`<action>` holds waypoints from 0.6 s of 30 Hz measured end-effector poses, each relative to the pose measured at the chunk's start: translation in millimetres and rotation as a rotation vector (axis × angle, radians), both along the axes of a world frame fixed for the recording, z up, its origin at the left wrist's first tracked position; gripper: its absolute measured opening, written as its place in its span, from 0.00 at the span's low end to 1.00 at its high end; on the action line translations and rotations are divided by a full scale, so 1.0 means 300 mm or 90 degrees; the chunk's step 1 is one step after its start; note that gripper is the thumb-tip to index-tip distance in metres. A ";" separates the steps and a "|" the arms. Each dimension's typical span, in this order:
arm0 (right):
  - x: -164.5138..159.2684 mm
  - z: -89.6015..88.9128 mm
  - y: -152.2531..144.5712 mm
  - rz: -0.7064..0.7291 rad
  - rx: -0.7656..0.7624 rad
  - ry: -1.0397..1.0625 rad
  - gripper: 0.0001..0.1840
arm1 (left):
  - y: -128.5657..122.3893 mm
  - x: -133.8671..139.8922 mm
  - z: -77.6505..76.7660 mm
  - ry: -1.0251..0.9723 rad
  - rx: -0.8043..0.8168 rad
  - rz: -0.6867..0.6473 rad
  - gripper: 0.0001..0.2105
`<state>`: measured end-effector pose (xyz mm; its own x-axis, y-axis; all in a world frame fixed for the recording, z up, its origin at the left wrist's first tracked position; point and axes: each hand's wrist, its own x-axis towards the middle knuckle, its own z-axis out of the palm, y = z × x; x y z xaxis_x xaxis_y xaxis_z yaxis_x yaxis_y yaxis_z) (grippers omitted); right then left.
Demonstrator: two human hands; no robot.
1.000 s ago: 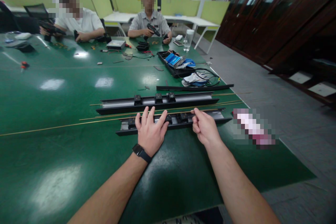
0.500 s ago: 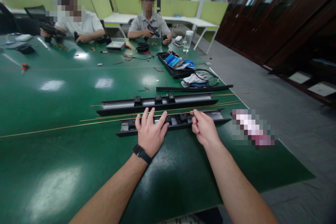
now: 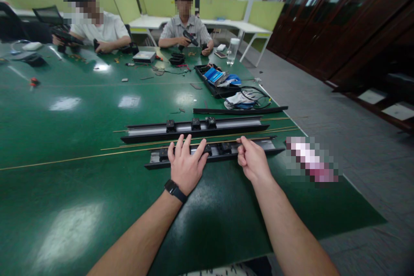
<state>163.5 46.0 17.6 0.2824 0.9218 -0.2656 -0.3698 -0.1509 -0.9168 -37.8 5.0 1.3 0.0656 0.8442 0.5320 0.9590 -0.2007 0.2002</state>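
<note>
My left hand, with a dark watch on its wrist, lies with fingers spread across the nearer black channel rail. Small black blocks sit inside this rail, some partly covered by the fingers. My right hand is closed in a pinch on a long thin brass rod above the rail's right half. The rod runs left beyond the other hand and reaches the picture's edge. Behind lies a second black rail with three black blocks, and more thin rods stretch between the rails.
A black strip lies behind the rails. Farther back are gloves, a black tray with blue items, and a clear bottle. Two people sit across the green table, both holding dark power tools. A blurred object lies right.
The whole view has shifted slightly. Both hands keep the same pose on the rail and the rod.
</note>
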 end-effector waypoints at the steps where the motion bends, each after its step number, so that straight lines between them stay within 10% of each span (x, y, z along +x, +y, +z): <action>1: 0.001 0.000 -0.001 0.006 -0.001 0.000 0.16 | 0.000 0.001 0.001 -0.002 -0.001 0.000 0.20; 18: 0.001 -0.001 -0.003 0.002 0.004 0.015 0.18 | -0.003 0.001 0.013 -0.003 -0.019 0.001 0.20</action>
<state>163.8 45.1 17.4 0.2736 0.9241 -0.2668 -0.3909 -0.1466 -0.9087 -37.4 4.0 5.1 0.0620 0.8600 0.5064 0.9581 -0.1934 0.2112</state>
